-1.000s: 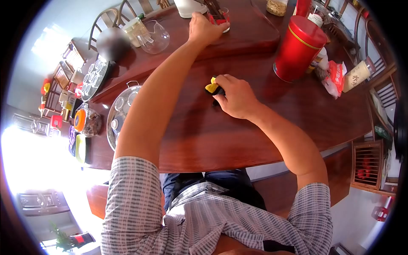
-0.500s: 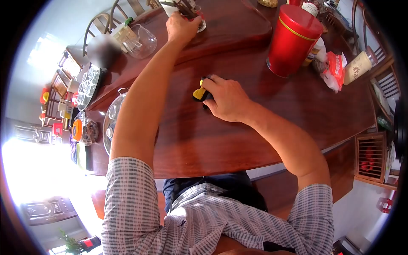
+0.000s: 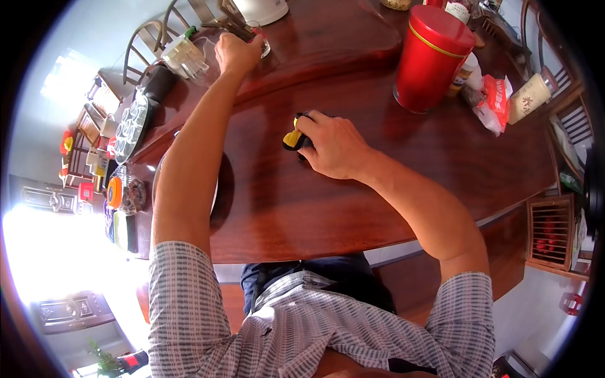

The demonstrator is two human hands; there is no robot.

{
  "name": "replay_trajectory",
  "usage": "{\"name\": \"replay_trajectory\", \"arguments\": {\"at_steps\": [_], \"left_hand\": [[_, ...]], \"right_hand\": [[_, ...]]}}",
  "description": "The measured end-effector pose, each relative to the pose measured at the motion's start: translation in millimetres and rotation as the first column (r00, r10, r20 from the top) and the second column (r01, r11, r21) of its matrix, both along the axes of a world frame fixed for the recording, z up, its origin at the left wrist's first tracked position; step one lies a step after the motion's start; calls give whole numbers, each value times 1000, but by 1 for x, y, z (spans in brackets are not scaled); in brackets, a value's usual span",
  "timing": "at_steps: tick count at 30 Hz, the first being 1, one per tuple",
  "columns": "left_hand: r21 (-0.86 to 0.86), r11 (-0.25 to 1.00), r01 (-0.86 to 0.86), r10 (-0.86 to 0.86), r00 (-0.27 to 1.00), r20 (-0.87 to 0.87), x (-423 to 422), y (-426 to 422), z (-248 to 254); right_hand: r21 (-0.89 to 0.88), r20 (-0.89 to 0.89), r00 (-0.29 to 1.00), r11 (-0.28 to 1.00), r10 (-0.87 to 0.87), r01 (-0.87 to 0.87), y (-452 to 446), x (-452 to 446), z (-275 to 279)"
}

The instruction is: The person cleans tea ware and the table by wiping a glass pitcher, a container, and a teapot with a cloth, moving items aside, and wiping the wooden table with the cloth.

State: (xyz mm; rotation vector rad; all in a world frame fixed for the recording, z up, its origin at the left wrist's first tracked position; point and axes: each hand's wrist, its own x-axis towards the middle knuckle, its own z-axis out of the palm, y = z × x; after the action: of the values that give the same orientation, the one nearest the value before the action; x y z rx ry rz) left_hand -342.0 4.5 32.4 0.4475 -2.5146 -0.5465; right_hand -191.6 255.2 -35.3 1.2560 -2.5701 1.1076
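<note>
My left hand (image 3: 237, 55) reaches to the far left side of the table, closed around a clear drinking glass (image 3: 264, 48) with dark brown sticks (image 3: 234, 26) at its top. Its fingertips are partly hidden, so the exact grip is unclear. Close to the table's middle, my right hand (image 3: 332, 143) is closed on a small yellow-and-black object (image 3: 292, 138). Most of that object is covered by the fingers, and its kind cannot be made out. A clear glass pitcher (image 3: 205, 58) stands just left of my left hand, partly behind it.
A tall red canister (image 3: 432, 66) stands at the right of the glossy wooden table (image 3: 296, 220). Beside it lie a red-and-white packet (image 3: 498, 101) and a beige cylinder (image 3: 530, 101). A white appliance (image 3: 261, 9) is at the back. Left is a tray of small glasses (image 3: 133, 126).
My left hand has moved left and slightly nearer, carrying the glass and the dark sticks along. More of the white appliance shows. My right hand has barely shifted, still holding the yellow-and-black object.
</note>
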Motion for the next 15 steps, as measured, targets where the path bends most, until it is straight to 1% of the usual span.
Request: {"name": "replay_trajectory", "arguments": {"at_steps": [3,6,9,10,12,14,15], "left_hand": [[16,1000,10,-11,999,36,7,-2,3],[-22,999,29,-29,1000,6,19,-1,6],[-17,1000,12,-10,995,95,48,5,20],[-92,991,100,-94,993,69,63,1,25],[-122,976,177,-177,984,16,98,-22,27],[-77,968,241,-232,967,110,147,-50,48],[-73,967,243,-237,968,89,164,-77,45]], "right_hand": [[-7,-16,1000,1000,-14,14,-1,1,-6],[-34,-45,999,999,-14,12,-2,-1,-9],[-57,-49,999,998,-8,5,-2,-3,-13],[-59,-48,999,998,-4,1,-2,-4,-13],[-62,-45,999,998,-12,9,0,-3,-14],[-64,-52,999,998,-14,10,-2,-3,-13],[-64,-67,998,998,-19,15,-3,-2,-11]]}}
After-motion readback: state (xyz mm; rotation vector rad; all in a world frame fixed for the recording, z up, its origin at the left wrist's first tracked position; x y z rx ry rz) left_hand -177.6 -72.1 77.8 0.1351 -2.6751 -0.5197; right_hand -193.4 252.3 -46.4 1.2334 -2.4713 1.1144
